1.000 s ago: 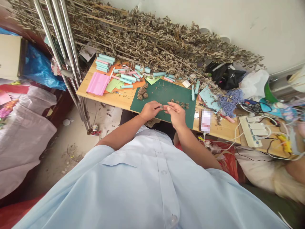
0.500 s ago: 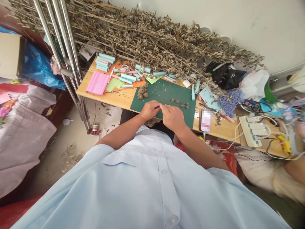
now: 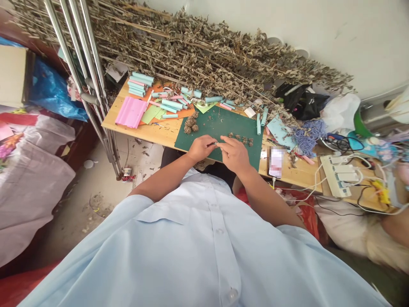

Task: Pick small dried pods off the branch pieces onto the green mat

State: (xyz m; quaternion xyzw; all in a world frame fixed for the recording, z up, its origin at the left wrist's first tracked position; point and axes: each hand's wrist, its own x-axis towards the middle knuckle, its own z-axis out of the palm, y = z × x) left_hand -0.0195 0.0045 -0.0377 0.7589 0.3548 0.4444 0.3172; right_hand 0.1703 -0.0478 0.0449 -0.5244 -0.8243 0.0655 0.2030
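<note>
Over the near edge of a green mat (image 3: 220,123), my left hand (image 3: 202,148) pinches something small that I cannot make out. Close on its right is my right hand (image 3: 234,153), its thumb side at the small thing and its index finger raised a little. What the right fingertips hold, if anything, is too small to tell. Several dark brown round clumps (image 3: 191,123) lie on the mat beyond my left hand. A row of smaller crumbly bits (image 3: 244,140) lies beyond my right hand.
Blue and pink paper rolls (image 3: 172,104) and a pink sheet (image 3: 131,111) lie at the back left. Dried plant stalks (image 3: 191,47) stretch behind. A phone (image 3: 276,162), purple cords (image 3: 308,136) and a power strip (image 3: 337,175) are on the right. Metal poles (image 3: 92,85) stand left.
My right hand has shifted slightly right, and its index finger has lifted away from my left fingertips. A small bit now shows between the hands.
</note>
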